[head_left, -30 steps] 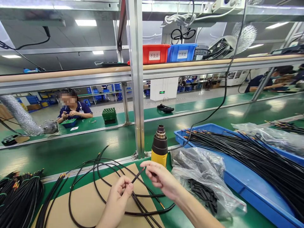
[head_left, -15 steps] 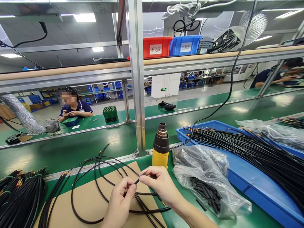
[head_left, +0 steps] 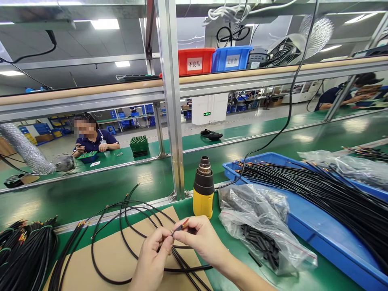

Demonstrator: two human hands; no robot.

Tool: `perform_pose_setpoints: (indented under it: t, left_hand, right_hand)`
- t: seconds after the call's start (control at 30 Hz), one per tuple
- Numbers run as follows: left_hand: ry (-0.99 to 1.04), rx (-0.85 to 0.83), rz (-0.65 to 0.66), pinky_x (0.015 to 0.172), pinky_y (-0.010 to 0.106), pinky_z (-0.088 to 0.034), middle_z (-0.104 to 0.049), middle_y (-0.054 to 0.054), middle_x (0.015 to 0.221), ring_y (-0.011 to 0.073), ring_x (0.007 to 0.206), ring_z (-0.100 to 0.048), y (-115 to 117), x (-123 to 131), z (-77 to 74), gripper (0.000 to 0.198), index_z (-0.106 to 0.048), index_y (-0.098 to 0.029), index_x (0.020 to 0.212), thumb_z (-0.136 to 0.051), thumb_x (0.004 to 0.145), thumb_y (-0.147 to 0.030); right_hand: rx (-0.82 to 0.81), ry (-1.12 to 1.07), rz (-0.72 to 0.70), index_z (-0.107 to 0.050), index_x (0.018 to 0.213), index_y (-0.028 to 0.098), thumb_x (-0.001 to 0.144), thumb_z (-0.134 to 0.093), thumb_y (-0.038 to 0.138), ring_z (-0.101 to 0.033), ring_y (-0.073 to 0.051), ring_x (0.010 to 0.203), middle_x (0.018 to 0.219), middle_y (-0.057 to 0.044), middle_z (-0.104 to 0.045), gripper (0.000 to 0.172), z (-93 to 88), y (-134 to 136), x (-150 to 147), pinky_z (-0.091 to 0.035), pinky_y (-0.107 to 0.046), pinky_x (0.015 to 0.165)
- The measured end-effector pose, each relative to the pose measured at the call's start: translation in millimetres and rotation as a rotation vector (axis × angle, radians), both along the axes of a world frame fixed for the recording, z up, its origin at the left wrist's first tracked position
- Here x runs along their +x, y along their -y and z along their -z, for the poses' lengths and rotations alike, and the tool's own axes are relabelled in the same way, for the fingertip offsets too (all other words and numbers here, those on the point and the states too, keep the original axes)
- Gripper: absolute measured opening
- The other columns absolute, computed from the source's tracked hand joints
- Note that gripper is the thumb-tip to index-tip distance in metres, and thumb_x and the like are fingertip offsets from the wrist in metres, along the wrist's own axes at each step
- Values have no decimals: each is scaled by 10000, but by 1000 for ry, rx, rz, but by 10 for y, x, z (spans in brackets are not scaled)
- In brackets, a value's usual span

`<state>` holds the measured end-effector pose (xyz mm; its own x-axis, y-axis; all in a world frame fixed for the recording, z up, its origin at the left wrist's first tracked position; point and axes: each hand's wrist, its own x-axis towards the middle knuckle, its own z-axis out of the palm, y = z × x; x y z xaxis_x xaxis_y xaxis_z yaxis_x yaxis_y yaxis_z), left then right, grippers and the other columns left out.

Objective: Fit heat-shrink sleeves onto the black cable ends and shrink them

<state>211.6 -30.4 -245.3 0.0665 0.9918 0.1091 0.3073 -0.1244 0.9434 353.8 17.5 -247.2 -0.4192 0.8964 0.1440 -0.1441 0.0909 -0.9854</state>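
My left hand (head_left: 155, 252) pinches a black cable (head_left: 107, 281) close to its end, over a cardboard sheet (head_left: 79, 264). Just to the right, my right hand (head_left: 203, 239) has thumb and fingers closed on the same cable's end, nearly touching the left fingertips. Red wire (head_left: 185, 222) sticks out above the right fingers. A short black sleeve, apparently tubing, shows partly inside the right hand; the fingers hide the rest. Loops of cable lie on the cardboard. Behind the hands, a yellow and black heat gun (head_left: 203, 194) stands nozzle up.
At right is a clear bag (head_left: 291, 250) of short black tubes (head_left: 262, 246), with one loose tube (head_left: 255, 259) beside it. Beyond lies a blue tray (head_left: 315, 238) of black cables. Bundled cables (head_left: 28, 256) lie at left. A metal post (head_left: 172, 121) rises ahead; a co-worker (head_left: 95, 137) sits across.
My right hand has shifted slightly left, closer to my left fingertips, and more red wire shows above its fingers. The view has moved a little.
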Motion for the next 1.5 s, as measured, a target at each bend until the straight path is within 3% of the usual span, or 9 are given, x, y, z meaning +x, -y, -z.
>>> perform_pose_setpoints:
  t: [0.5,0.73,0.87,0.97,1.03,1.17,1.27,1.4,1.5]
  left_hand:
    - [-21,26,-24,531,193,-306,-367,-35,577,103,562,-344,-20,-37,94,270,-541,-162,700,-453,831,-381]
    - [-49,51,-71,598,203,-391,-493,-9,669,128,635,-456,-53,-84,149,211,-571,-186,808,-494,802,-382]
    - [-107,102,-124,578,203,-410,-547,0,673,136,628,-496,-54,-150,126,193,-584,-187,740,-534,775,-371]
    - [-164,213,-182,561,206,-413,-575,2,654,142,610,-514,-111,-220,-18,183,-607,-192,704,-558,757,-360]
    - [-199,316,-195,600,218,-423,-599,11,681,156,650,-538,-193,-252,-212,167,-625,-197,711,-568,751,-348]
    - [-302,508,-160,620,226,-413,-608,19,718,154,677,-538,-464,-185,-732,161,-630,-197,726,-543,773,-324]
    - [-389,607,-154,644,233,-409,-623,18,747,153,702,-545,-737,-18,-1044,174,-632,-199,725,-512,785,-310]
    - [-479,619,-183,649,232,-404,-652,-6,791,153,738,-562,-1099,224,-1208,154,-646,-223,753,-510,773,-294]
    - [-555,596,-195,624,230,-388,-671,-29,824,155,770,-576,-1286,350,-1218,152,-652,-248,744,-511,770,-295]
  right_hand:
    - [40,29,32,-688,729,111,641,-661,321,-387,-75,483,508,15,-498,229,-33,-14,43,-297,-221,473]
    - [25,-63,68,-690,700,134,628,-682,354,-400,-74,480,491,27,-489,232,-3,-57,61,-310,-218,474]
    - [-16,-128,118,-681,679,135,616,-693,364,-362,-59,459,488,34,-469,237,-30,-73,80,-266,-206,428]
    - [-67,-210,77,-639,899,155,580,-728,350,-274,-27,413,506,71,-434,384,-54,-70,84,-197,-179,368]
    - [-109,-254,-6,-552,1044,188,578,-731,342,-241,-15,394,537,90,-431,522,-40,-69,70,-185,-155,338]
    - [-172,-143,-181,-580,903,140,615,-675,271,-298,-6,353,561,74,-469,331,63,-76,-26,-245,-136,302]
    - [-297,-165,-275,-596,818,124,542,-658,192,-375,-20,360,586,43,-530,291,127,-73,-132,-314,-148,319]
    - [-495,-285,-366,-616,756,96,385,-727,156,-557,-89,528,666,-23,-601,392,145,-56,-209,-451,-229,528]
    - [-460,-350,-442,-633,788,73,350,-796,214,-621,-140,673,751,-75,-633,488,193,-66,-212,-437,-283,719]
